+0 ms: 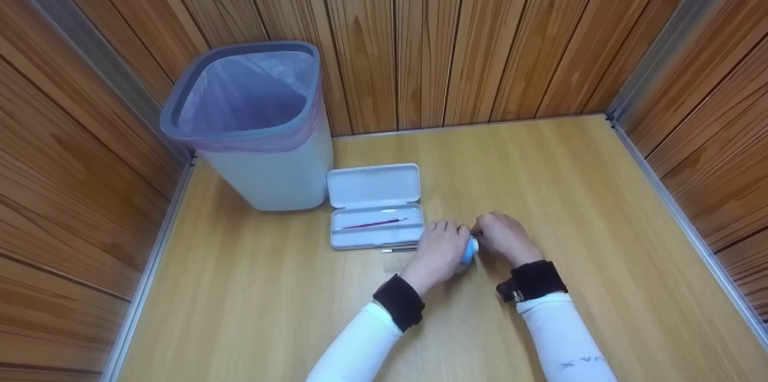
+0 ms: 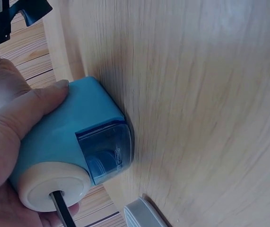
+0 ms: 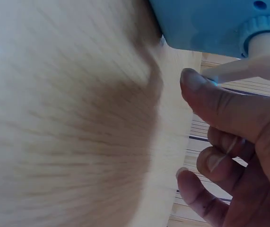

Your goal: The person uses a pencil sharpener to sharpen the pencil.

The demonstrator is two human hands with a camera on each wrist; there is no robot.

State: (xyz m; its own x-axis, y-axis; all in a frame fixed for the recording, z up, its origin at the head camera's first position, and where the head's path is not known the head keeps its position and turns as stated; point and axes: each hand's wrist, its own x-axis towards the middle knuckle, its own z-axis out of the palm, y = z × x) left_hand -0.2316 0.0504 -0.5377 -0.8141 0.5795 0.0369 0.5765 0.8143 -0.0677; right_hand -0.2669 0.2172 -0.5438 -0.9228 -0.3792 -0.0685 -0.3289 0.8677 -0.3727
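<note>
A blue crank pencil sharpener stands on the table, gripped by my left hand, with the thumb over its body. From the pale round front of the sharpener sticks a dark pencil; its other end points left along the pencil case's front edge. On the sharpener's opposite side, my right hand pinches the white crank handle, its thumb against the crank and its other fingers curled. Left of the sharpener lies a white pencil case, lid up, holding a red pencil.
A lined waste bin with a grey rim stands at the back left, close beside the pencil case. Wood-panelled walls enclose the table at the back and both sides.
</note>
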